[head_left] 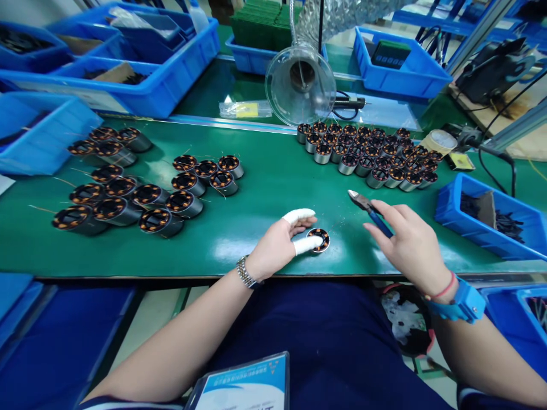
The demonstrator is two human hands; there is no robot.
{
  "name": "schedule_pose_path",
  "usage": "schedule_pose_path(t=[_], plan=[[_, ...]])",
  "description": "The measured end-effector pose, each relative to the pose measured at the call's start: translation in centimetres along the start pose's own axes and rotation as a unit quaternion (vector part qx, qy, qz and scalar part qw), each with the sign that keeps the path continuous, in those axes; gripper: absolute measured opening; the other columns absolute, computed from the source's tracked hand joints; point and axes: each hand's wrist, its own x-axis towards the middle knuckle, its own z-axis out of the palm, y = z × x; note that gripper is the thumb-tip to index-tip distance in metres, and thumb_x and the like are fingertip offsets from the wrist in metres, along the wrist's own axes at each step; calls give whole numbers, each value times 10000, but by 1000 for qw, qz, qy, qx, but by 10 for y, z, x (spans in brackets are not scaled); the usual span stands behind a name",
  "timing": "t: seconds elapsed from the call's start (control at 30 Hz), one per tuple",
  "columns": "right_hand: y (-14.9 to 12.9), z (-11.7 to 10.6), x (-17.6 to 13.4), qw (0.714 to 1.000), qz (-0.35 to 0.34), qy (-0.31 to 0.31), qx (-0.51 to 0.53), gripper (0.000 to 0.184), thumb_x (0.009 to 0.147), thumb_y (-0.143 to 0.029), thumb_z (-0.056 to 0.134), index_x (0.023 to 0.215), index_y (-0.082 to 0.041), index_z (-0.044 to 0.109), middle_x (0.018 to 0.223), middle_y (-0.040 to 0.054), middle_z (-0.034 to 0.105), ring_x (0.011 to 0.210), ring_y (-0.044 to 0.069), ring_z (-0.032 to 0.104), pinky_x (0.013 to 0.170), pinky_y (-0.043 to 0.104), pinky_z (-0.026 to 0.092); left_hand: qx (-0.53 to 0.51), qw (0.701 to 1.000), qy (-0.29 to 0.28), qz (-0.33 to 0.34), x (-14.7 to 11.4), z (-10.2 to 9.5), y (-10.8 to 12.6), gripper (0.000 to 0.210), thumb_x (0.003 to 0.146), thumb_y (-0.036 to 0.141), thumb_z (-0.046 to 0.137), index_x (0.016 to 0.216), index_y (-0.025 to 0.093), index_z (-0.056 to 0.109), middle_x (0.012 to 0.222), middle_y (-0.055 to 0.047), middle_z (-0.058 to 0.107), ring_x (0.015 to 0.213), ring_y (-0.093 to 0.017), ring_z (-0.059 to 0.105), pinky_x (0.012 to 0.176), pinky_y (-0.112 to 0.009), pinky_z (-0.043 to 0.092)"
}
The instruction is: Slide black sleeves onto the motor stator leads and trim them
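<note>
My left hand (pixel 287 238), with white covers on its thumb and index finger, is closed around a motor stator (pixel 325 241) near the bench's front edge. The thumb lies over the stator's top ring, where orange copper windings show. In my right hand (pixel 405 242) is a pair of side cutters (pixel 371 213) with dark blue handles. The cutters' jaws point up and left, apart from the stator. Tiny wire bits are scattered on the green bench between the hands. More stators with loose wire ends (pixel 160 221) stand to the left.
A dense group of stators (pixel 371 151) stands at the back right, beside a tape roll (pixel 439 142). A clear funnel (pixel 300 85) on a foil duct hangs at the back. Blue bins (pixel 491 228) flank the green bench (pixel 256 228) on both sides.
</note>
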Motion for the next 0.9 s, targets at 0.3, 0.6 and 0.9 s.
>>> schedule_pose_path(t=[0.3, 0.6, 0.9], plan=[[53, 36, -14, 997, -20, -48, -61, 429, 821, -436, 482, 1140, -157, 550, 1012, 144, 573, 950, 267, 500, 729, 386, 400, 295, 948, -60, 99, -3, -5, -3, 579, 607, 360, 722, 1135, 219, 532, 1222, -116, 551, 1230, -290, 408, 987, -460, 353], [-2, -3, -7, 952, -51, 19, 301, 133, 836, -189, 477, 875, -173, 603, 860, 59, 618, 856, 154, 561, 797, 324, 464, 423, 807, 123, 392, -14, -8, -2, 341, 727, 105, 556, 1030, 262, 560, 1068, -45, 637, 1089, -234, 533, 985, -473, 355], [-23, -1, -18, 938, -90, 58, 330, 138, 810, -136, 489, 898, -178, 586, 819, 51, 612, 817, 151, 548, 761, 336, 464, 533, 644, 94, 541, -26, -29, 10, 323, 754, 77, 549, 933, 343, 589, 1022, 52, 675, 1092, -185, 536, 1001, -410, 339]])
